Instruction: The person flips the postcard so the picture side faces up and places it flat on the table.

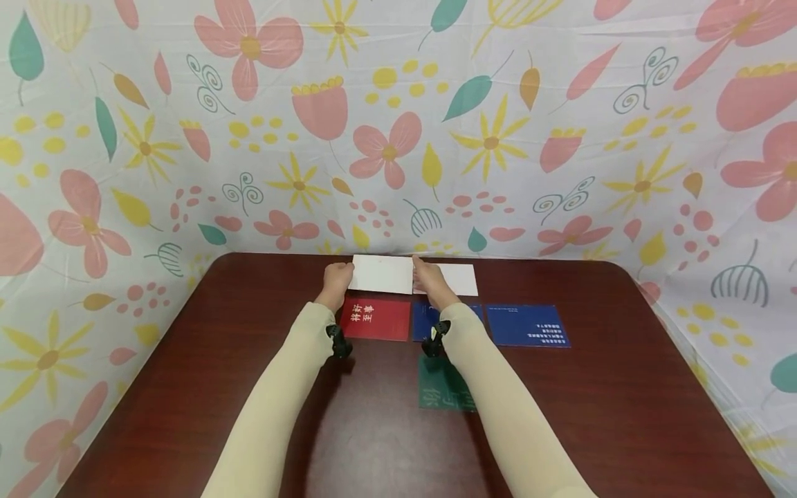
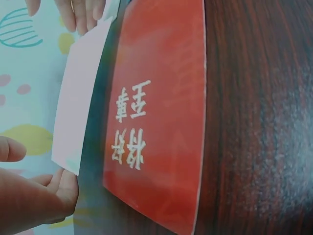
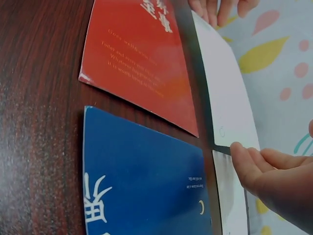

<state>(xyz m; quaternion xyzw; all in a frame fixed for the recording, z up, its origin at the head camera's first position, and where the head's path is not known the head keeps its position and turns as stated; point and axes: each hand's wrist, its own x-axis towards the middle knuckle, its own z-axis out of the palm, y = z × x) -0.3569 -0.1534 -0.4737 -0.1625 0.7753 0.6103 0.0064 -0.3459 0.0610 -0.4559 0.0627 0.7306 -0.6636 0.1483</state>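
Because a two-ended hold likely steadies it, the left hand point(image 1: 336, 282) and right hand point(image 1: 434, 282) pinch the blank white rectangular card point(image 1: 381, 274), fingers nearly closed, just beyond the glossy red rectangular card point(image 1: 389, 321).

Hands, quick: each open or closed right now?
Left hand: open, touching the left white card at its left edge.
Right hand: open, touching that card's right edge.
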